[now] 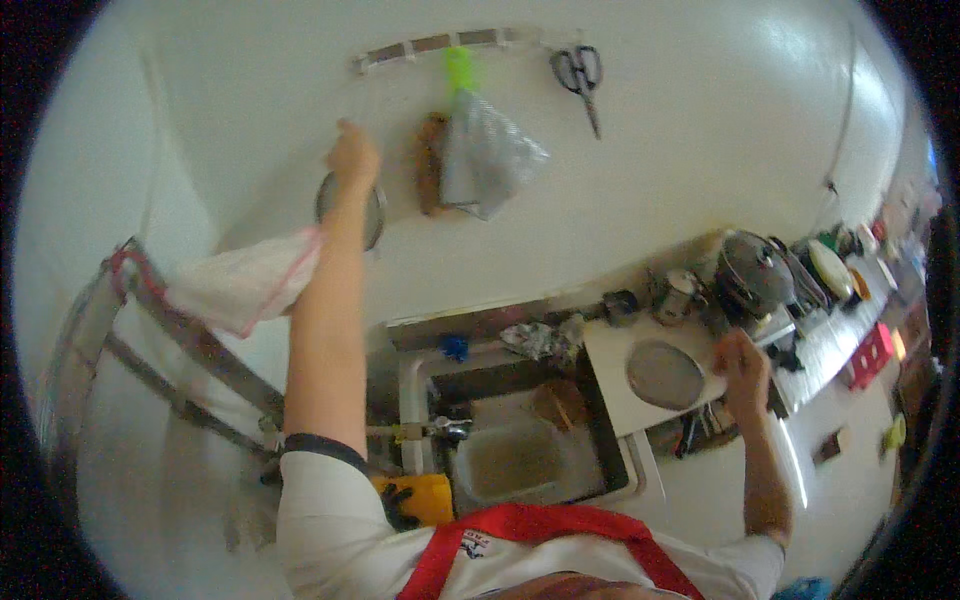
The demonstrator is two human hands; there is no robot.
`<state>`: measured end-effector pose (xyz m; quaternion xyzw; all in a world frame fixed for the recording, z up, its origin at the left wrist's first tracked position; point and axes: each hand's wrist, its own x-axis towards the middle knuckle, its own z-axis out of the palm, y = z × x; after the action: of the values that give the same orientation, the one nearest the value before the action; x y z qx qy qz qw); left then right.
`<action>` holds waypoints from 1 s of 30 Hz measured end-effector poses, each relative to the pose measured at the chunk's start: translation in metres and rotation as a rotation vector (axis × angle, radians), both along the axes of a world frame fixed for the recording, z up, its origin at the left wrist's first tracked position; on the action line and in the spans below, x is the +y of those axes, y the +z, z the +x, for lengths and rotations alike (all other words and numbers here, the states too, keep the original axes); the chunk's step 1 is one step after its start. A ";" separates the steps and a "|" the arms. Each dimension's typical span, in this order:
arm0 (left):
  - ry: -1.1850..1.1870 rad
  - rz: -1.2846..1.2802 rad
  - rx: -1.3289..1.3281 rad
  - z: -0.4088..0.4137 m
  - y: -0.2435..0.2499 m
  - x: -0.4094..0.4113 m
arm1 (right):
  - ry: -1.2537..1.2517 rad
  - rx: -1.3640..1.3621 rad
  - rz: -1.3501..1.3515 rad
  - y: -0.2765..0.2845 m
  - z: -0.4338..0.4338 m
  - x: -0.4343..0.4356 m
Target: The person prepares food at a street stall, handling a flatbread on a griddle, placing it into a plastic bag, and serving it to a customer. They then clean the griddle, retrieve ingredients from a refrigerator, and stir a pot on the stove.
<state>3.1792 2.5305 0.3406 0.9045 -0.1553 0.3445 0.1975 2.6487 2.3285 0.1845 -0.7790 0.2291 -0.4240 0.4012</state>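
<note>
My left hand [355, 157] is raised against the pale wall, its fingers near the upper end of a round strainer or pan-like utensil [375, 214] that hangs partly behind my wrist. Blur hides whether the fingers grip its handle. My right hand [742, 367] is curled beside a pale board [607, 360] with a round grey mesh or disc [665, 375] on it; the fingers' contents cannot be told. Between the hands lies a sink [611, 435] holding a translucent basin [514, 461]. A white cloth with a pink edge [255, 277] hangs left of my forearm.
On the wall hang a hook rail [431, 43], a plastic bag [487, 157] with a green clip, and kitchen scissors [581, 79]. A faucet [450, 429] reaches over the sink. A lidded pot [754, 274] and other kitchenware stand to the right. A metal frame [210, 356] is at left.
</note>
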 end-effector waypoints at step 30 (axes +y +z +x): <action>-1.515 0.519 1.282 -0.709 -0.420 -0.288 | -0.847 -0.730 1.091 -0.338 -0.597 -0.098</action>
<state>2.4701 2.2427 -0.0791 0.5977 -0.6208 -0.4630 0.2072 2.0517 2.2305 -0.1538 -0.1291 0.5366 -0.5977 0.5815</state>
